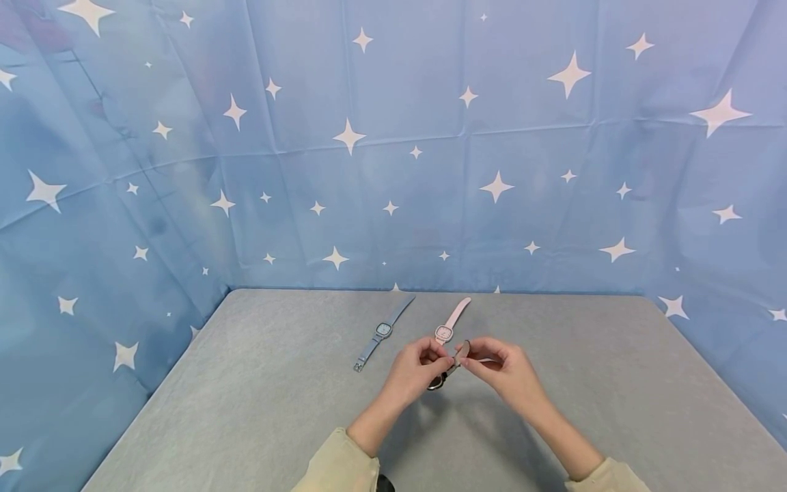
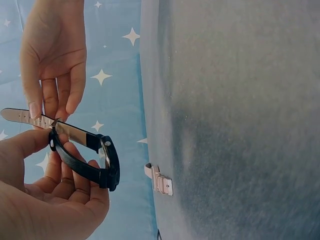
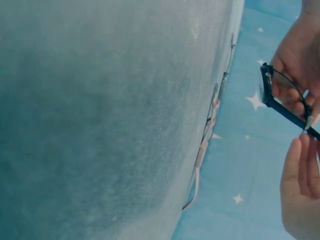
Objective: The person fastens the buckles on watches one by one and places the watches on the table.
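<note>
Pinching the black watch (image 2: 79, 167) by its strap (image 2: 20, 116), the left hand (image 1: 410, 374) and right hand (image 1: 509, 374) each clamp thumb against fingers, holding it above the tabletop (image 1: 246, 383). Pink watch (image 1: 444, 333) and blue watch (image 1: 384, 330) lie near the far edge; any dial writing is too small to read.

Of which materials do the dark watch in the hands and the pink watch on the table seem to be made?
Dark watch: its strap looks like leather or imitation, smooth and dark outside, with a pale, matte, punched underside; the case edge glints like metal.
Pink watch: matte strap, perhaps leather-like or rubbery; its buckle is silvery, probably metal.
</note>
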Demonstrator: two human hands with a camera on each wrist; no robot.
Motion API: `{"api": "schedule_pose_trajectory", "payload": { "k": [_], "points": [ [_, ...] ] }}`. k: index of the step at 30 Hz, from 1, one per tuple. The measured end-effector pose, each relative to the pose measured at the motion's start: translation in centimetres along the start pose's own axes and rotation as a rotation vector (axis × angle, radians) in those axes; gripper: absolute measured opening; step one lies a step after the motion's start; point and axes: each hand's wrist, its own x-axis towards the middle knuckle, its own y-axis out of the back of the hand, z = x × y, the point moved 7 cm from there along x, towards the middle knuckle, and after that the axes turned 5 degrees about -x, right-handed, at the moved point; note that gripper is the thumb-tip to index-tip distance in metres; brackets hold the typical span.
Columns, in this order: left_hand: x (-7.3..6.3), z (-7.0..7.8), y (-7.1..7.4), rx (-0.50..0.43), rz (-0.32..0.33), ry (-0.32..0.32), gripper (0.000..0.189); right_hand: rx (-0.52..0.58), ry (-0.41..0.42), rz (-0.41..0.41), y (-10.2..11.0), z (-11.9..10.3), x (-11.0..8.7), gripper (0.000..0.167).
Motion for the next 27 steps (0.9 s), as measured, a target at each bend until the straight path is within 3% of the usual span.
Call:
{"api": "schedule_pose_trajectory", "payload": {
  "k": [8,27],
  "points": [
    [0.06,-0.28,0.19,0.010,0.004,0.004,0.013,-0.025,0.008,-0.043,-0.33,0.17,0.07,0.019],
    [-0.10,0.18,0.13,0.032,-0.016,0.000,0.014,-0.028,0.059,-0.035,-0.80,-0.36,0.03,0.014]
  ]
}}
